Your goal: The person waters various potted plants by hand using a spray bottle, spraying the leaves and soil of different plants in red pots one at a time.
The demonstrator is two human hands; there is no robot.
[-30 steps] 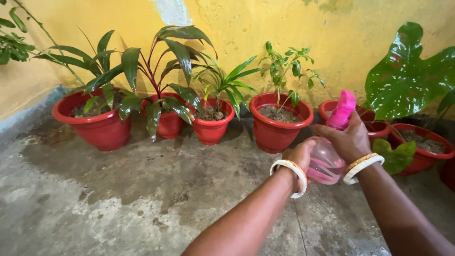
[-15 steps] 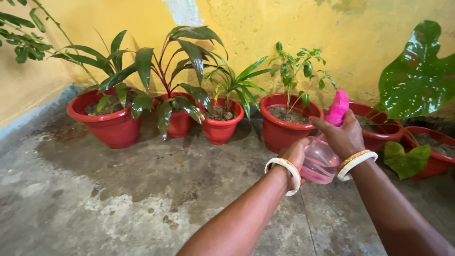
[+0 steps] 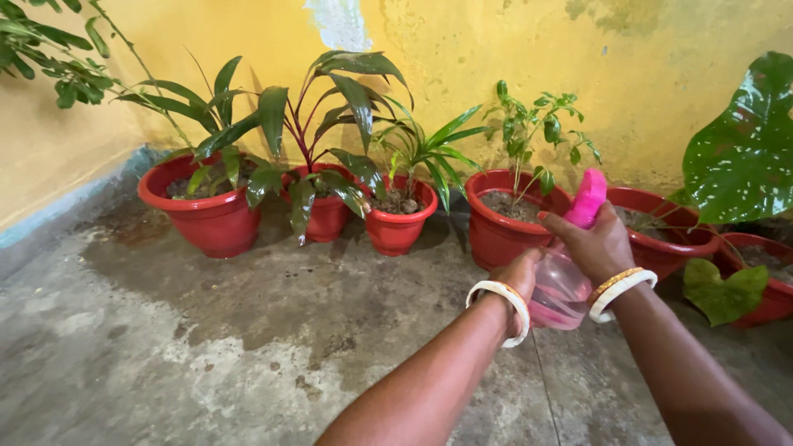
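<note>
Spray bottle (image 3: 562, 285), clear-bodied with pink liquid low in it and a bright pink trigger head (image 3: 588, 198), sits between both hands out in front of the person, held over the concrete floor (image 3: 206, 347) just short of the row of red pots. The right hand (image 3: 596, 244) is wrapped around the neck under the pink head, fingers closed on it, with one finger stretched forward along the trigger side; whether it is actually pressing I cannot tell. The left hand (image 3: 516, 277) cups the body of the bottle from the near side, fingers curled shut against the plastic. Each wrist carries pale bangles, the right one with an orange band beside the white. Compared with a second ago the grip looks the same, but the whole view has swung to the right and closer: the pots have slid leftward, and the bottle's head now points at the pot holding the thin, small-leaved plant (image 3: 508, 219), where before it sat nearer the pots further right. So the nozzle is now lined up with that plant rather than its neighbours. To the left stand the long-leaved plants (image 3: 330, 124) in their red pots against the yellow wall (image 3: 462, 49); at the far right a big spotted leaf (image 3: 739, 149) hangs over more pots.
</note>
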